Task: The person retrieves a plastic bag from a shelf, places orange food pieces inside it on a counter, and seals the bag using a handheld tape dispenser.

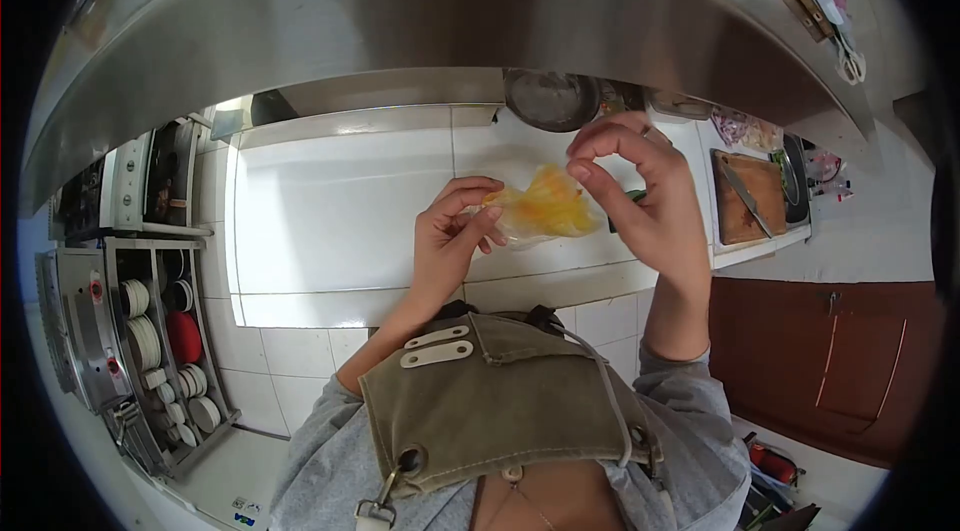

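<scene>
A clear plastic bag point(545, 211) with yellow and orange contents hangs between my hands above the white tiled counter. My left hand point(455, 231) pinches the bag's left edge between thumb and fingers. My right hand point(640, 181) is raised at the bag's upper right, its thumb and fingers curled close to each other. Whether the right fingertips hold a bit of the plastic is too small to tell. Something dark green shows partly behind my right hand.
A dark pan point(552, 99) sits at the counter's back. To the right, a knife point(747, 196) lies on a wooden cutting board point(735, 221). A steel hood point(450, 6) spans the top. Plates point(145, 341) fill a rack at left, below an oven.
</scene>
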Available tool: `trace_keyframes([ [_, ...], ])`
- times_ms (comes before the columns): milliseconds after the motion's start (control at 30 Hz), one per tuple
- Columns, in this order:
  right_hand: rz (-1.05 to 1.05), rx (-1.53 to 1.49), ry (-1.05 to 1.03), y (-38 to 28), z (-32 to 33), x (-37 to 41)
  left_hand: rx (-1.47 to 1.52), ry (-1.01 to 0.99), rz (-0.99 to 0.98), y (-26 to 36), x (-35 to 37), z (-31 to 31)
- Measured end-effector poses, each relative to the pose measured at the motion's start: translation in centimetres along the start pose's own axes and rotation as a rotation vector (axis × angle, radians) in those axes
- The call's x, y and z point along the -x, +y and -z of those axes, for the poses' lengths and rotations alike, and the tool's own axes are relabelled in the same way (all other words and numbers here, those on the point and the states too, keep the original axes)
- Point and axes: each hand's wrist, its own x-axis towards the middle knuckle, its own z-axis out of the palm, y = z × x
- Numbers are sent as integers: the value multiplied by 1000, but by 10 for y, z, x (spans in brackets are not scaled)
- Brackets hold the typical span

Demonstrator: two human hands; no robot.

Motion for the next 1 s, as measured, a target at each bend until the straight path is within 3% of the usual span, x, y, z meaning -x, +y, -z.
trace_keyframes([
  [67, 22, 173, 38, -6, -5, 0, 1, 8, -12, 0, -2, -1],
  [233, 116, 253, 147, -3, 1, -7, 33, -4, 4, 4, -2, -3],
  [533, 92, 169, -129, -20, 22, -17, 23, -39, -6, 11, -3, -2],
  [600, 81, 163, -280, -26, 26, -18, 9, -42, -14, 12, -3, -1],
  [833, -43, 47, -280, -35, 19, -26, 14, -72, -28, 18, -4, -5],
  [933, 136, 208, -200, -39, 25, -30, 16, -86, -30, 17, -7, -6],
  [1000, -44, 255, -211, -54, 29, -30, 22, -97, -36, 17, -10, -6],
])
